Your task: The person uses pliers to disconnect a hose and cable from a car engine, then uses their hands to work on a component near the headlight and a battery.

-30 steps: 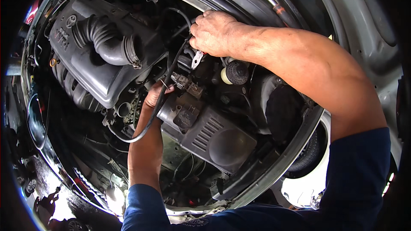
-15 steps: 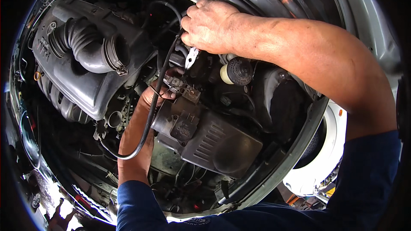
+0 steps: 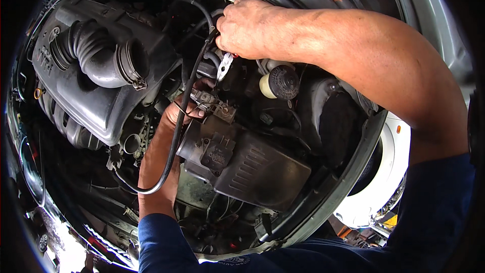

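Pliers (image 3: 225,65) with pale metal jaws point downward out of my right hand (image 3: 247,28), which is closed around their handles; a bit of red shows under the palm. Below the jaws, my left hand (image 3: 173,113) is closed around a small metal part (image 3: 204,99) on a bracket at the end of the black air filter housing (image 3: 262,167). Some left fingertips show on the far side of that part. A thin dark wire seems to run between the jaws and the part. A thick black cable (image 3: 178,130) crosses in front of my left hand.
At left is a black engine cover (image 3: 96,108) with a ribbed intake hose (image 3: 98,55) lying over it. A reservoir with a black cap (image 3: 283,82) stands right of the pliers. The fender edge (image 3: 348,177) curves along the right, with a white vehicle part (image 3: 384,172) beyond it.
The view has shifted slightly, with the engine cover sitting a little farther left. My right hand has tilted slightly, and red on the pliers now shows. Both hands keep their holds.
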Tool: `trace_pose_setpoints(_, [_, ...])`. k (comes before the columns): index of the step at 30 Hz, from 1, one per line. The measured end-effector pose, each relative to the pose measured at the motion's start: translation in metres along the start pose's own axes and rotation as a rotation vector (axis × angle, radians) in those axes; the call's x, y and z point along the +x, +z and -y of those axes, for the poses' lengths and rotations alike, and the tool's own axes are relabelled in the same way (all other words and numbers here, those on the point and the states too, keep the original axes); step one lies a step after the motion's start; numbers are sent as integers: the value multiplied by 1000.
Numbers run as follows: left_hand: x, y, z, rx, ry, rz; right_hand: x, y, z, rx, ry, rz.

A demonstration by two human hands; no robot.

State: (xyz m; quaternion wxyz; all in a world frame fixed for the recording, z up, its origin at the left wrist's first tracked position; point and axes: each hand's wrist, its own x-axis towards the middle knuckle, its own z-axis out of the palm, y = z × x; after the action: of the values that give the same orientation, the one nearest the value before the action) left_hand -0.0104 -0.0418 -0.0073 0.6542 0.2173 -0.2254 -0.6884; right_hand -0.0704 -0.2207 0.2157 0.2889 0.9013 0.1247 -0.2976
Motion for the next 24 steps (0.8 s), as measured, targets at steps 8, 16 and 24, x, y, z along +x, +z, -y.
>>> trace_pose_setpoints(8, [0, 20, -5, -20, 70, -39, -4, 6, 1, 5, -5, 2])
trace_pose_setpoints(16, [-2, 24, -7, -12, 61, -53, -1, -1, 1, 42, 20, 102])
trace_pose_setpoints(24, [-8, 24, -11, 16, 28, -87, -13, -2, 2, -20, 9, -13])
